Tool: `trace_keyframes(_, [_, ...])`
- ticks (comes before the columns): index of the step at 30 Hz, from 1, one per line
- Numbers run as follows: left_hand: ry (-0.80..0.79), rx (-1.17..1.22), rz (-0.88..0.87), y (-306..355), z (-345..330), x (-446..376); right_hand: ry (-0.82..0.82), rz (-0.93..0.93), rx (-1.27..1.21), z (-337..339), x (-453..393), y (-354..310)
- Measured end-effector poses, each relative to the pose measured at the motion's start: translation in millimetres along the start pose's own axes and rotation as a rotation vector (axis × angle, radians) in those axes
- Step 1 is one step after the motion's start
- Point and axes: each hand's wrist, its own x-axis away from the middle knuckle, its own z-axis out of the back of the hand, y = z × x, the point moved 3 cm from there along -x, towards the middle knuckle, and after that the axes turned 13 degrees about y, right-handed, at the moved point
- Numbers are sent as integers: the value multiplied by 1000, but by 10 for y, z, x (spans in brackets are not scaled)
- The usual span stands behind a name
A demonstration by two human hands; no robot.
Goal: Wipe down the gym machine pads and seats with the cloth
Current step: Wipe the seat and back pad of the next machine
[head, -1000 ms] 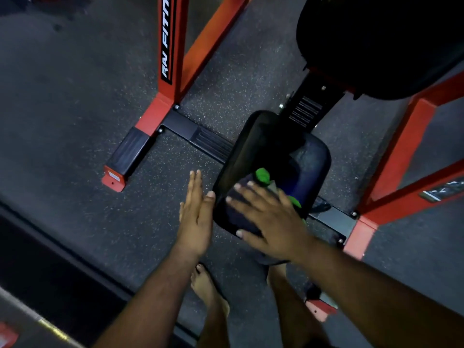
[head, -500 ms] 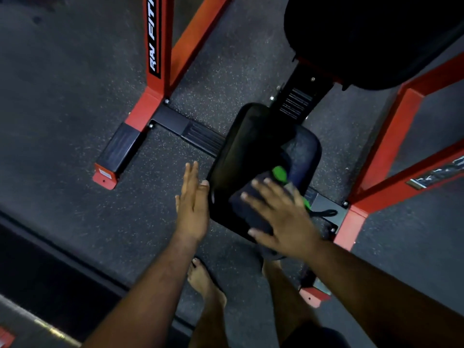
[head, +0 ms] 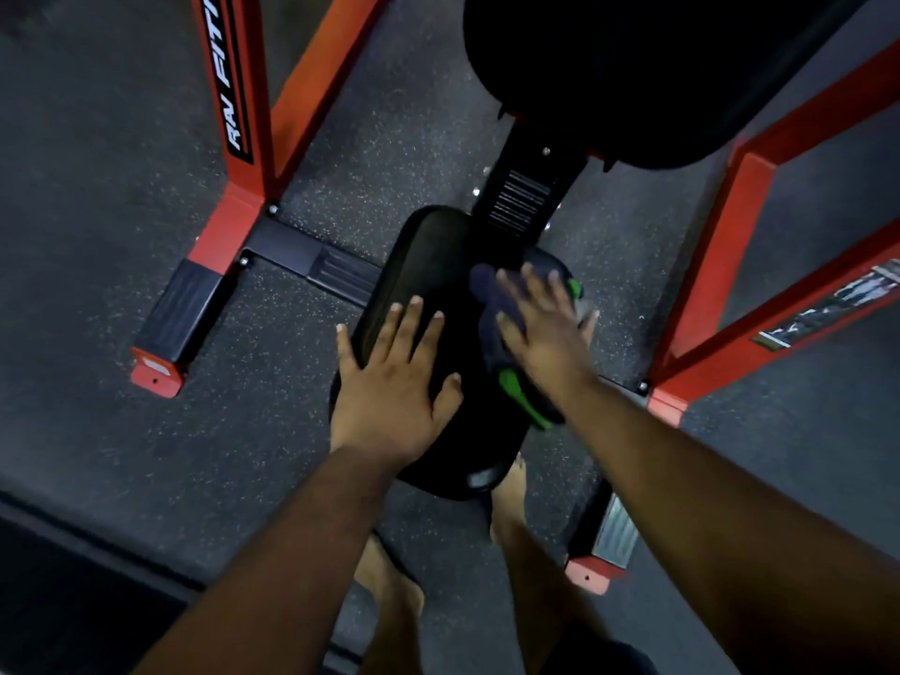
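Observation:
A black padded seat (head: 438,255) of a red gym machine lies below me. My left hand (head: 389,382) rests flat on the seat's left half, fingers spread, holding nothing. My right hand (head: 545,328) presses a dark blue cloth with green trim (head: 492,304) flat against the seat's right side; the cloth's green edge shows below the wrist. A larger black pad (head: 657,75) sits above the seat at the top right.
Red frame posts (head: 243,138) stand left and a red frame (head: 730,265) stands right, joined by a black floor bar (head: 311,260). A red-capped foot (head: 591,574) lies near my bare feet (head: 389,587). Speckled dark rubber floor surrounds the machine.
My left hand moved from beside the seat onto its left half. My right hand slid the cloth up and to the right across the seat.

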Motion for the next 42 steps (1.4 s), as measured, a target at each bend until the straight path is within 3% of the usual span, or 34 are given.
trace_keyframes(3, [-7,-76,-11,8,-72,-2,20,-187,2,-42,-610,22])
trace_keyframes(7, [-74,-81,15,16,-68,-38,30,-45,-79,69,327,-282])
trace_keyframes(10, [-115,-109,-4,41,-61,-58,-82,27,-96,66,812,-180])
trace_keyframes(16, [-117,-114,3,34,-87,-69,-42,-250,-18,-16,-795,47])
trace_keyframes(19, [-125,-132,13,25,-68,-70,1,-45,11,-20,-503,-447])
trace_keyframes(22, [-134,-121,12,64,-60,-84,-21,195,-5,80,44,-274])
trace_keyframes(25, [-143,-102,19,47,-51,-85,-85,10,-3,80,-156,253])
trace_keyframes(28, [-130,-94,23,35,-62,-89,-56,-139,38,3,-677,62])
trace_keyframes(32, [-113,-92,31,29,-85,-73,-78,81,55,-169,-1184,-941])
trace_keyframes(34, [-111,-94,29,28,-100,-78,-125,205,38,-186,-1283,-1109])
trace_keyframes(37, [-114,-95,26,36,-87,-75,-108,256,8,-102,-1257,-518])
trace_keyframes(40, [-129,-95,30,51,-64,-74,-94,14,-190,73,-862,329])
trace_keyframes(42, [-135,-97,31,60,-61,-74,-105,-94,-198,122,-497,543])
